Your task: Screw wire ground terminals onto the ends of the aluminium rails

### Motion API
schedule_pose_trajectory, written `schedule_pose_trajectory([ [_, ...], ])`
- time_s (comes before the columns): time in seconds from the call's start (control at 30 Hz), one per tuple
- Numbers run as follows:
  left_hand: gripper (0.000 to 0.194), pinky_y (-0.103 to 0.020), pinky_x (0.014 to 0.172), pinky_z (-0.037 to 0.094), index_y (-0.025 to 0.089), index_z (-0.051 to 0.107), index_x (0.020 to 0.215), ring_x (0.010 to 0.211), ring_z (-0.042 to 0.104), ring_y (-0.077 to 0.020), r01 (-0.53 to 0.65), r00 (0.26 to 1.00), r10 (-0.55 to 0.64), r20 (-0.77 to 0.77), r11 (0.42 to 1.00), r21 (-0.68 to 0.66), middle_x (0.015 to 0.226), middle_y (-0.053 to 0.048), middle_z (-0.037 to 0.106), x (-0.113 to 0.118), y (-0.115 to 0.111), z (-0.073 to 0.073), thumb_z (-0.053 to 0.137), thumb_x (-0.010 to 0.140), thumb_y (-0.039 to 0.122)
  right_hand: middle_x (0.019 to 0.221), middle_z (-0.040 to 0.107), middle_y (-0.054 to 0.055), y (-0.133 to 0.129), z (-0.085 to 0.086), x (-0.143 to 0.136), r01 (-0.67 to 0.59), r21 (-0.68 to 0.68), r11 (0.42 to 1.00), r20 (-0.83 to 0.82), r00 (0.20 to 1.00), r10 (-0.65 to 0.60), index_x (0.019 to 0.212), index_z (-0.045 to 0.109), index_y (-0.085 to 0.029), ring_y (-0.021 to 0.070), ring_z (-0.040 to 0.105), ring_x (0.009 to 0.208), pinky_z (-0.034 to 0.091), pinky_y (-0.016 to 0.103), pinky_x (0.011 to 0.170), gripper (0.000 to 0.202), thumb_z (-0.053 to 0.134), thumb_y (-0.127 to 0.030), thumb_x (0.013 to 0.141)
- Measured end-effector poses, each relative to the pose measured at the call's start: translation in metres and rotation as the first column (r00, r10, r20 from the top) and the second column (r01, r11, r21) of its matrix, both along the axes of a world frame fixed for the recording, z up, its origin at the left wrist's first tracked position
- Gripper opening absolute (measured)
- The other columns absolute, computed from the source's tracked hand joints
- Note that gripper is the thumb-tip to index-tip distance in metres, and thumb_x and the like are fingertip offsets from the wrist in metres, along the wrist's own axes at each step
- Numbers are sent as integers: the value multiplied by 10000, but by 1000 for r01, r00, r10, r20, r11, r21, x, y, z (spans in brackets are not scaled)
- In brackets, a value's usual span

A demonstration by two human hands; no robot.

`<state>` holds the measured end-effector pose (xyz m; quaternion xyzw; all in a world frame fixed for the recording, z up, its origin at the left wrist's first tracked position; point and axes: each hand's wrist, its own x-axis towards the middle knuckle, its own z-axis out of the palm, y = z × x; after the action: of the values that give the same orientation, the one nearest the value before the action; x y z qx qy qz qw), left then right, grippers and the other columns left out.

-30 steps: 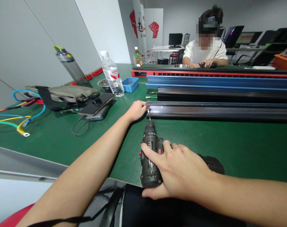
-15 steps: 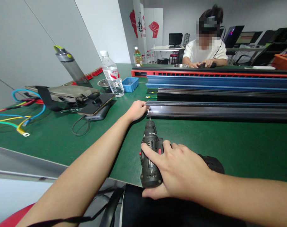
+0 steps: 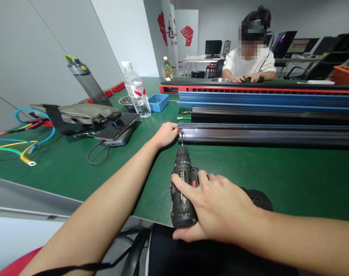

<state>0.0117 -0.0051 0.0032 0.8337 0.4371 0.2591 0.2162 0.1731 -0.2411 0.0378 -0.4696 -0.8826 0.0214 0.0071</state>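
My right hand (image 3: 220,203) is wrapped round a black cordless drill (image 3: 182,199) lying on its side, its battery to the right. The drill's bit points away from me and meets the left end of a long dark metal profile (image 3: 249,136). My left hand (image 3: 167,134) is closed at that same end, its fingertips partly hidden behind the profile. Whether a small part sits between those fingers and the bit is too small to tell. Just beyond lies another black profile (image 3: 263,115) with green and yellow wire ends sticking out.
A blue rail (image 3: 249,100) and a red-edged rail (image 3: 234,89) lie farther back. On the left stand a water bottle (image 3: 137,92), a blue bin (image 3: 158,102), a phone (image 3: 117,126), a bag (image 3: 85,113) and cables (image 3: 22,153). Across the table sits a person (image 3: 249,57).
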Motion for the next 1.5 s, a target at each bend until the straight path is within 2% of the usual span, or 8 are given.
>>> schedule_pose_trajectory([
  [0.27,411,-239,592,292,177,430,543,606,359,-114,6,1000,-6,7,1000,-7,556,32,398,0,0,0,457,877,415,943,620,145,-1,2,0,4,-17,1000,10,1000,-3,1558,371,-239,331,652,850,550,425,697,1091,529,-924,725],
  [0.53,391,-239,591,294,170,444,544,593,380,-113,-4,1000,4,-20,1000,0,557,28,418,0,0,1,445,871,385,904,628,143,-1,-2,1,-6,46,999,-16,1000,7,1539,407,-231,338,663,800,562,438,655,1099,527,-939,707],
  [0.83,392,-239,587,298,178,436,550,605,382,-119,14,1000,-13,-20,1000,26,558,19,424,-1,2,-1,407,840,440,990,662,226,-3,-4,-2,55,81,995,-15,998,-54,1614,262,-91,347,688,796,570,444,689,1315,564,-946,662],
  [1.23,410,-243,582,289,183,419,553,599,366,-117,16,1000,-15,-21,999,28,556,20,409,-1,2,-2,403,839,476,1022,661,228,-2,-4,-2,65,42,997,-13,998,-65,1620,235,-99,356,689,830,561,450,716,1304,559,-939,677],
  [1.5,402,-237,583,291,177,426,547,602,370,-113,16,1000,-15,-20,999,29,552,25,411,-1,3,-2,427,864,424,997,660,225,-3,-4,-3,70,63,996,-24,997,-68,1571,305,-62,345,684,812,564,441,698,1294,589,-934,657],
])
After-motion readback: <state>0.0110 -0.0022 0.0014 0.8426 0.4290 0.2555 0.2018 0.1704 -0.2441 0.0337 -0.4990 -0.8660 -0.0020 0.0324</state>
